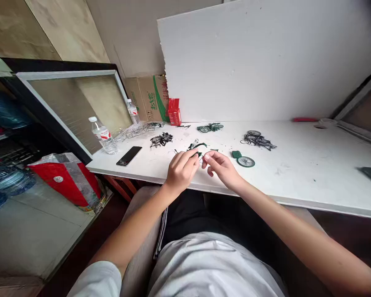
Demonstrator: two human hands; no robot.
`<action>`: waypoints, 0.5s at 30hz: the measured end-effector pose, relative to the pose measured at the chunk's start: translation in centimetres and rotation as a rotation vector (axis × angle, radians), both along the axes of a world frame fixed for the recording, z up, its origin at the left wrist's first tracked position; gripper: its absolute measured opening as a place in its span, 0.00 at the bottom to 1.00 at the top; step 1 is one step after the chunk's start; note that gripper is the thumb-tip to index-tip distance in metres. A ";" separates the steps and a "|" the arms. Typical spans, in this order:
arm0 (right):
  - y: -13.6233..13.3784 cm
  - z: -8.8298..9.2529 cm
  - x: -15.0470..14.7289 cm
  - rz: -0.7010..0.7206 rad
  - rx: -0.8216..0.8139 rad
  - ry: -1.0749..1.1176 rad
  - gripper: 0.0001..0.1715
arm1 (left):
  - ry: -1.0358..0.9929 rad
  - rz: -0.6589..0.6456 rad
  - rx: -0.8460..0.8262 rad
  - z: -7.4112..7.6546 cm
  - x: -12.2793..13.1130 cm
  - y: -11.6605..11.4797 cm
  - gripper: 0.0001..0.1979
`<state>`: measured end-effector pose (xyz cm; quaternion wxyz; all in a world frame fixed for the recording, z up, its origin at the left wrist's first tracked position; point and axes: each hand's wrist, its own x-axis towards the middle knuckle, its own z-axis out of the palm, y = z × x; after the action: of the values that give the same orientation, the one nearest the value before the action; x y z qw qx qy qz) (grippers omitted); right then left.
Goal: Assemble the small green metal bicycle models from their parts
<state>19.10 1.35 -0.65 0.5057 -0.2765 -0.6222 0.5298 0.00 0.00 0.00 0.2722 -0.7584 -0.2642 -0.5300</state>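
Close together over the front of the white table, my two hands work on small dark green model bicycle parts. My left hand is closed around a green part, mostly hidden by the fingers. Just behind it shows a curved green piece; whether it is held or lies on the table I cannot tell. My right hand pinches thumb and forefinger beside that part, on something too small to make out. To the right lies a green spoked wheel touching a green block-shaped piece.
Model bicycles lie about: a black one, a green one and a dark one. A phone, water bottles, a red box and wire-like frames are on the table. A white board stands behind.
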 end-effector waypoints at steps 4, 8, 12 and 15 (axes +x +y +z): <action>-0.2 -0.1 -0.2 -0.052 0.010 0.007 0.24 | -0.003 -0.024 -0.066 -0.1 -0.3 0.0 0.06; -0.3 -0.3 -0.4 -0.053 -0.010 0.010 0.26 | 0.002 -0.032 -0.101 -0.2 -0.3 0.0 0.06; -0.4 -0.2 -0.5 0.037 -0.101 0.047 0.28 | 0.031 -0.050 -0.051 -0.1 -0.3 -0.1 0.07; -0.8 0.3 -0.5 0.140 -0.217 0.130 0.30 | 0.012 -0.065 -0.083 -0.2 -0.3 0.0 0.06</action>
<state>18.58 0.59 -0.37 0.4740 -0.2506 -0.5451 0.6445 -0.29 0.00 -0.22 0.2248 -0.7803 -0.2594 -0.5228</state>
